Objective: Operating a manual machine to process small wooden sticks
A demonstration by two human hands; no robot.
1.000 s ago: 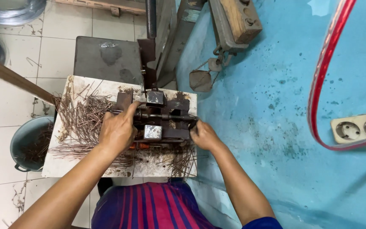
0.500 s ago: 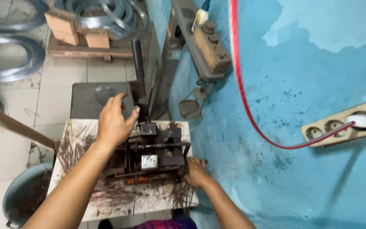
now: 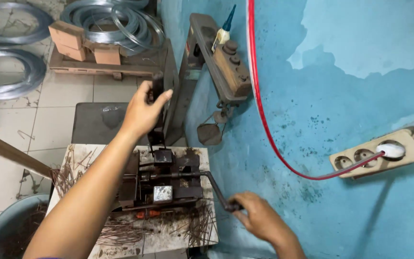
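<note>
Blue-walled workshop: left hand (image 3: 142, 112) clenches the upright lever (image 3: 157, 108) at twelve o'clock of the bench press (image 3: 164, 184); right hand (image 3: 259, 218) grips its crank (image 3: 216, 189) at four o'clock. Loose nails (image 3: 120, 232) could jam it.

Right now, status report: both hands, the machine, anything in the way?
Left hand gripping upright black lever. Right hand on crank handle. Bench machine ringed by loose wire pieces. Nothing blocking either hand.

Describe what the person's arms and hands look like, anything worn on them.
Both forearms are bare, with no sleeves in view. The left hand and right hand wear no gloves, and no rings, watch or bands show on fingers or wrists.
</note>
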